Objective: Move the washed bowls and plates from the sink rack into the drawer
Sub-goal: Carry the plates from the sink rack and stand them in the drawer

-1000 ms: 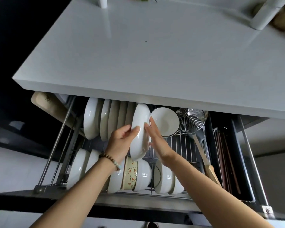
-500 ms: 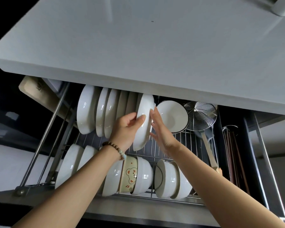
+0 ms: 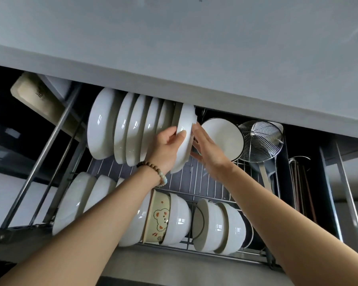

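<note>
Left hand point(image 3: 166, 148) grips the white round ceramic plate point(image 3: 186, 129) by its near rim. The thumb lies on the edge, and the other fingers curl behind it where I cannot see them. My view of the right hand point(image 3: 207, 154) shows its fingers straight and close together, laid flat against the plate's right face.

The plate stands on edge, tilted, at the right end of the row of white ceramic plates point(image 3: 120, 129) at the back of the pulled-out wire-rack drawer point(image 3: 194, 182). Its top is tucked under the lip of the grey surface point(image 3: 174, 48). I cannot tell whether its lower edge sits in a slot.

Just right of the right hand leans a white bowl with a dark rim point(image 3: 222, 138), with a steel wire skimmer point(image 3: 260, 139) beside it. Along the front lie white ceramic bowls on their sides point(image 3: 217, 226) and a cream bowl with a bear drawing point(image 3: 159, 217); the left forearm covers part of that row. A beaded bracelet point(image 3: 153, 168) circles the left wrist.

At far left, a wooden board point(image 3: 35, 98) carries a dark mark that I cannot read. The sticks in the far-right holder point(image 3: 302, 182) are too dim to make out.
</note>
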Demonstrator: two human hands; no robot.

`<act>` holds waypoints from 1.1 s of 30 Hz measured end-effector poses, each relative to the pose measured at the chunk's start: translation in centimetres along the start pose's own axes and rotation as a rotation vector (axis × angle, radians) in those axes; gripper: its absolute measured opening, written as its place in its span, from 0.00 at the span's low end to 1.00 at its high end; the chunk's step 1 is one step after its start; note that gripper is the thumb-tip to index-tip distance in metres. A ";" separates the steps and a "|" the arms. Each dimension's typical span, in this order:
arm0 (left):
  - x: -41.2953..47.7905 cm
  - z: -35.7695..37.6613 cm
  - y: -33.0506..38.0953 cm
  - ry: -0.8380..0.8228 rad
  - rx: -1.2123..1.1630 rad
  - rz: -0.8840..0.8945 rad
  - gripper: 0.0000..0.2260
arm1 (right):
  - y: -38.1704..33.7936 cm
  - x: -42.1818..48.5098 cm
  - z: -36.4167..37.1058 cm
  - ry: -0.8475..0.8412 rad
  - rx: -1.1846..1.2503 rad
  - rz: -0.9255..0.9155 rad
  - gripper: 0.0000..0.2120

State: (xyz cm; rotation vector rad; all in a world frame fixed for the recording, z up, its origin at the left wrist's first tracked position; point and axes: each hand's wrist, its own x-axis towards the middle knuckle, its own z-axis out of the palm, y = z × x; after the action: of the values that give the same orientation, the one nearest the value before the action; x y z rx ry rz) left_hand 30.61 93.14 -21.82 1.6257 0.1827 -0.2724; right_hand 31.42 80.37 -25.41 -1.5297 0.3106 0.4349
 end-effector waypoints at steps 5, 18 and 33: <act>0.6 -0.1 -0.6 -0.051 0.062 0.041 0.13 | 0.8 0.3 -0.2 -0.020 0.015 0.021 0.40; 1.2 0.5 -1.1 -0.108 0.234 0.059 0.14 | 0.1 0.3 -1.0 0.089 0.126 0.060 0.17; -0.2 -0.6 0.9 0.048 0.619 0.178 0.13 | -0.3 0.6 -1.2 0.106 0.092 0.061 0.32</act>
State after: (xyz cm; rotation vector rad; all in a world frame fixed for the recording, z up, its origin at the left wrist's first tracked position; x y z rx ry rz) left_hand 30.74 93.67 -20.92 2.2480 -0.0180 -0.1585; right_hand 32.16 79.21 -25.42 -1.4587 0.4550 0.3831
